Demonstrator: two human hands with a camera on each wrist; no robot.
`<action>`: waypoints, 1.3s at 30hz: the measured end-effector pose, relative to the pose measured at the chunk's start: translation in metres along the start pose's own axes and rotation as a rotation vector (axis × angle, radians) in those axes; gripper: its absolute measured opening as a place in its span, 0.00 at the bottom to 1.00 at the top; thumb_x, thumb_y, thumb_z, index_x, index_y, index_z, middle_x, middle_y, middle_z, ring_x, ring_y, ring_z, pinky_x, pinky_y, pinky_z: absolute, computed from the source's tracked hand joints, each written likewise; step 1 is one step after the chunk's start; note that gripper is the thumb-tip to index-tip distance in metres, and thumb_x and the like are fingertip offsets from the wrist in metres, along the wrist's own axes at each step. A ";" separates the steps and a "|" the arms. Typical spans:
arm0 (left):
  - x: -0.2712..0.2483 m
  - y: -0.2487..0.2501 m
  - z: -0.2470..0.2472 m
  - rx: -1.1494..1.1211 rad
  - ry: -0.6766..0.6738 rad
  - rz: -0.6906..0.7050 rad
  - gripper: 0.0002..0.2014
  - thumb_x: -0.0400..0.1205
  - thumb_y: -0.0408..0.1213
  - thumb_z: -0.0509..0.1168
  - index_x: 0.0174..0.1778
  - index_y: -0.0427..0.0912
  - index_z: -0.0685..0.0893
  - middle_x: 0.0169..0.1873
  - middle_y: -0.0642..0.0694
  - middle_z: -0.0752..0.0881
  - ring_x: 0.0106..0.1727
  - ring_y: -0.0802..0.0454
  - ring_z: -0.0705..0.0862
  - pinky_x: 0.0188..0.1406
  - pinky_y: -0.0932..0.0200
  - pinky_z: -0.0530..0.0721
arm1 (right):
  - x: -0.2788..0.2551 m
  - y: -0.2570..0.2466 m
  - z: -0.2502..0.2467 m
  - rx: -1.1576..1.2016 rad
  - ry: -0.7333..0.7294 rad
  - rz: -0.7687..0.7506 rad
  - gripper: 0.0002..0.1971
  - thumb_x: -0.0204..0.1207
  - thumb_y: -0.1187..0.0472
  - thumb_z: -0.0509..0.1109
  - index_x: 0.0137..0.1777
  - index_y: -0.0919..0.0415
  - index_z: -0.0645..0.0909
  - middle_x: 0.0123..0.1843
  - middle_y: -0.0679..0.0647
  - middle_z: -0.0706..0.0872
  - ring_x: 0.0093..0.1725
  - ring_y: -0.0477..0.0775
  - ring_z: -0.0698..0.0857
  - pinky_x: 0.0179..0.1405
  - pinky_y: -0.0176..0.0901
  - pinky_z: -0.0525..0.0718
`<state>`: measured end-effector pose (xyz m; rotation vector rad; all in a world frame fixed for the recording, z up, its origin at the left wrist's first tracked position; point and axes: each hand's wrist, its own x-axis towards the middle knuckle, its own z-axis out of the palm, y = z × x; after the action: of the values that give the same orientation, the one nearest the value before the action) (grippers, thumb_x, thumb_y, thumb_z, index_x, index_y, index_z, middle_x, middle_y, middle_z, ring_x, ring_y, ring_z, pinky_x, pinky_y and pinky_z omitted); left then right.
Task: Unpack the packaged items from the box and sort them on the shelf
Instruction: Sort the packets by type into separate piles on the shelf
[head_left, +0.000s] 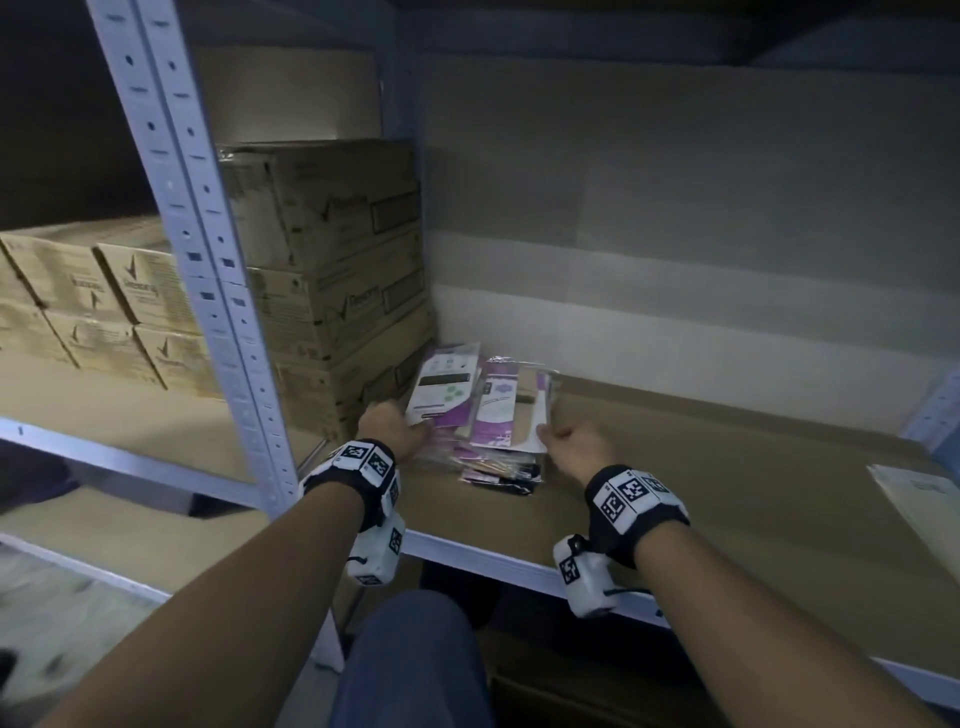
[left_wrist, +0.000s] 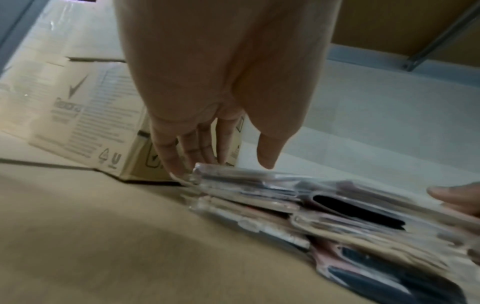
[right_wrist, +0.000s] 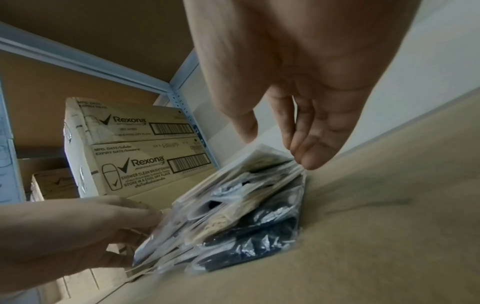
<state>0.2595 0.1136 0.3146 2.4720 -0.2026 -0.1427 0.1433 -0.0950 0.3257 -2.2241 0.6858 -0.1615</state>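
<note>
From the head view, the left hand (head_left: 395, 423) and right hand (head_left: 576, 441) flank a pile of packets (head_left: 483, 410) on the shelf (head_left: 727, 493), likely squaring it. In the left wrist view, straight fingers (left_wrist: 179, 152) press the pile's near edge beside stacked cartons (left_wrist: 85, 115). In the right wrist view, loosely extended fingertips (right_wrist: 311, 156) touch its far corner; neither hand grips anything.

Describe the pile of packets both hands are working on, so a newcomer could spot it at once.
On the cardboard-lined shelf, look right of the stacked Rexona cartons. The pile of packets lies on the board between the left hand and right hand. Unlike the plain brown cartons, it is flat, glossy, clear-wrapped, with purple and white cards on top.
</note>
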 end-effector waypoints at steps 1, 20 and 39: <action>0.000 -0.001 0.000 -0.010 -0.004 -0.007 0.25 0.77 0.53 0.68 0.56 0.33 0.85 0.53 0.34 0.86 0.52 0.38 0.85 0.45 0.56 0.81 | 0.001 -0.001 0.002 0.006 -0.018 0.014 0.20 0.81 0.49 0.63 0.49 0.67 0.85 0.47 0.60 0.89 0.42 0.57 0.83 0.41 0.40 0.75; 0.011 0.002 -0.025 -0.630 0.089 -0.221 0.07 0.70 0.32 0.76 0.42 0.37 0.87 0.41 0.37 0.90 0.40 0.41 0.89 0.47 0.46 0.89 | -0.003 -0.010 -0.004 0.618 0.047 0.156 0.03 0.76 0.68 0.70 0.47 0.62 0.80 0.55 0.62 0.86 0.38 0.52 0.84 0.31 0.38 0.82; -0.030 0.079 0.008 -1.163 -0.035 -0.119 0.06 0.77 0.21 0.67 0.45 0.36 0.81 0.50 0.30 0.88 0.44 0.38 0.88 0.52 0.43 0.88 | -0.029 0.034 -0.079 1.014 0.172 0.064 0.08 0.77 0.77 0.65 0.46 0.63 0.77 0.51 0.63 0.85 0.49 0.61 0.87 0.47 0.51 0.87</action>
<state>0.2205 0.0525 0.3585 1.3208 0.0284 -0.2624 0.0788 -0.1497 0.3579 -1.2222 0.5762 -0.5390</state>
